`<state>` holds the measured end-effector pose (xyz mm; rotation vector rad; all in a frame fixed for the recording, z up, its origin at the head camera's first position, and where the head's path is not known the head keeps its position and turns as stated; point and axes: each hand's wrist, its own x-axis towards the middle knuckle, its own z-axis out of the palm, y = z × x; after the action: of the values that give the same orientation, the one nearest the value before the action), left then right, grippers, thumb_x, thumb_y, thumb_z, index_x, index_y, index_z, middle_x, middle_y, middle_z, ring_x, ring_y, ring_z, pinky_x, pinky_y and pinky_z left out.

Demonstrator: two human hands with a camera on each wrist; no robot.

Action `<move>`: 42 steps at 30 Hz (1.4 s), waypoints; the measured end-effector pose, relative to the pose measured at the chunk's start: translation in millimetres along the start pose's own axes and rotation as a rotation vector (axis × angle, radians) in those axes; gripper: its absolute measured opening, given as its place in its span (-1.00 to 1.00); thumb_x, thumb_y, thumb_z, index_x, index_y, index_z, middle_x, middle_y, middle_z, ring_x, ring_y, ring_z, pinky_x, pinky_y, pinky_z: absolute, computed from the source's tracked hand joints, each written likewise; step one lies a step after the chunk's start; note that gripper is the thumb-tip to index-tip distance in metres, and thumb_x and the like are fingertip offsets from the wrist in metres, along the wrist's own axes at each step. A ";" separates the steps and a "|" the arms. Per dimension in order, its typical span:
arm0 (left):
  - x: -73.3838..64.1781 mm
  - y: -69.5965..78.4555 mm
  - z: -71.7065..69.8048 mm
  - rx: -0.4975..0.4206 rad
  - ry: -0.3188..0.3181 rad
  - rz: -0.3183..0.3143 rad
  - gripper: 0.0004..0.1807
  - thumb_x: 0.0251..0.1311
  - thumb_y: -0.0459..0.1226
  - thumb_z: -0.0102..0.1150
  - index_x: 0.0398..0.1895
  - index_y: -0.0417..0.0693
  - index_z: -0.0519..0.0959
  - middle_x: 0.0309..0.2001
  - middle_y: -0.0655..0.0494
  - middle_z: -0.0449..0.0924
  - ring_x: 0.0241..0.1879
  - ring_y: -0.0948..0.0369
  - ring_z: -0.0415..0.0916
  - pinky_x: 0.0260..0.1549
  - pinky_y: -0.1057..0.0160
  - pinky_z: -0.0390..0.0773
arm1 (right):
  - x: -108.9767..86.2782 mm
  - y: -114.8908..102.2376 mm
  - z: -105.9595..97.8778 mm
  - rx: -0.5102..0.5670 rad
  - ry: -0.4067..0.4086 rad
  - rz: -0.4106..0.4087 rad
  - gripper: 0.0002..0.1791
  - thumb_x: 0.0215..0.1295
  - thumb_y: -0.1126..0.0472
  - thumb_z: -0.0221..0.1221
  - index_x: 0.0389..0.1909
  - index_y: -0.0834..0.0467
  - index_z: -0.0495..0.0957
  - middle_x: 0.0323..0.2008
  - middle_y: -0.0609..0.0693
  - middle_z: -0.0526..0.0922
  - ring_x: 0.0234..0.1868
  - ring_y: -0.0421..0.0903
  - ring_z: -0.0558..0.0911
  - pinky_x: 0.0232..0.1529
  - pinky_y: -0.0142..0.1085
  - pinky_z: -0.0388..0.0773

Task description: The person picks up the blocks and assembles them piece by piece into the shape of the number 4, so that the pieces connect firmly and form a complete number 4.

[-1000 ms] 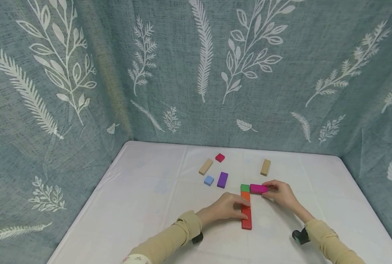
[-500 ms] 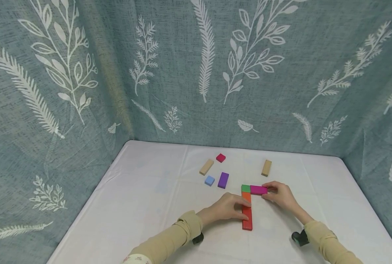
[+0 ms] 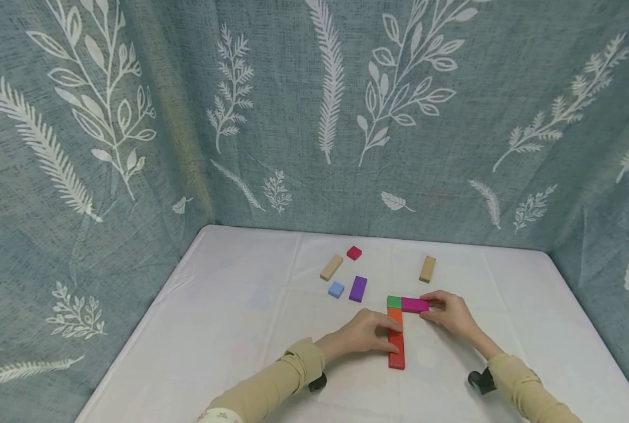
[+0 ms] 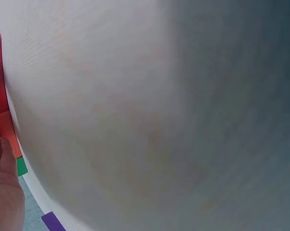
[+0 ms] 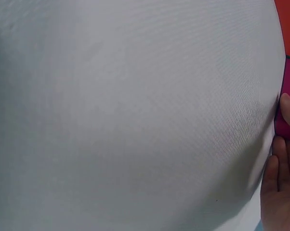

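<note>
A blue-green fabric curtain printed with white leaf sprays [image 3: 288, 117] hangs behind a rectangular table covered in white cloth [image 3: 251, 317], where a person works with both hands over a line of coloured blocks. Two beige long sleeves reach in from the near edge: the left sleeve [image 3: 272, 382], with a thick folded cuff, slants up from the lower left, and the right sleeve [image 3: 528, 385] angles in from the lower right.

The left hand [image 3: 362, 333] arches low from its wrist, fingers extended and thumb apart, its digits resting loosely across the seam of a long red rectangular block [image 3: 396, 359] and an orange rectangular block [image 3: 394, 315] set end to end; how firmly they press cannot be told. The right hand [image 3: 452, 312], wrist turned inward, pinches the outer end of a magenta rectangular block [image 3: 412, 304] between thumb and fingers. That block lies flat on the cloth, square to the line, its inner end against a green square block [image 3: 394, 301] that caps the orange one.

Farther back lie a purple rectangular block [image 3: 358, 289], a pale wood-toned block [image 3: 331, 267] and, on the right, a tan wood-toned block [image 3: 427, 269]. Smallest are a light blue cube [image 3: 336, 289] beside the purple piece and a crimson square block [image 3: 354, 252] near the far edge.
</note>
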<state>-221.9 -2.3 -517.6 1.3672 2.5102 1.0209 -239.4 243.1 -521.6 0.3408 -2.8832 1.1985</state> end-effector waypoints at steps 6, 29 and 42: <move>-0.3 -0.2 0.5 -0.020 -0.006 -0.006 -0.58 -0.07 -0.10 0.31 -0.09 -0.01 0.59 -0.12 0.27 0.60 -0.06 0.48 0.44 -0.05 0.58 0.34 | 0.0 0.5 0.2 0.006 0.000 -0.014 -0.61 -0.04 0.24 0.32 -0.13 0.26 0.55 -0.17 0.15 0.59 -0.18 0.02 0.58 -0.17 -0.19 0.56; -1.2 -0.2 -0.1 -0.006 -0.004 -0.004 -0.58 -0.08 -0.09 0.31 -0.09 -0.01 0.60 -0.12 0.27 0.60 -0.05 0.47 0.44 -0.04 0.58 0.34 | 0.5 -1.8 -5.7 0.030 0.022 0.020 -0.53 0.03 0.13 0.28 -0.04 0.27 0.50 -0.11 0.18 0.58 -0.14 0.05 0.58 -0.15 -0.17 0.55; -2.1 -0.5 0.7 -0.017 -0.014 -0.010 -0.57 -0.07 -0.09 0.30 -0.07 0.01 0.58 -0.10 0.29 0.59 -0.04 0.48 0.43 -0.04 0.58 0.34 | 20.0 -0.3 -28.8 0.038 0.122 0.050 -0.40 0.09 0.15 0.23 0.11 0.36 0.34 0.02 0.31 0.47 0.02 0.18 0.46 0.06 -0.04 0.38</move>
<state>-220.8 -3.8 -518.9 1.3516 2.4894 1.0248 -261.2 259.1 -499.3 0.1900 -2.7832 1.2371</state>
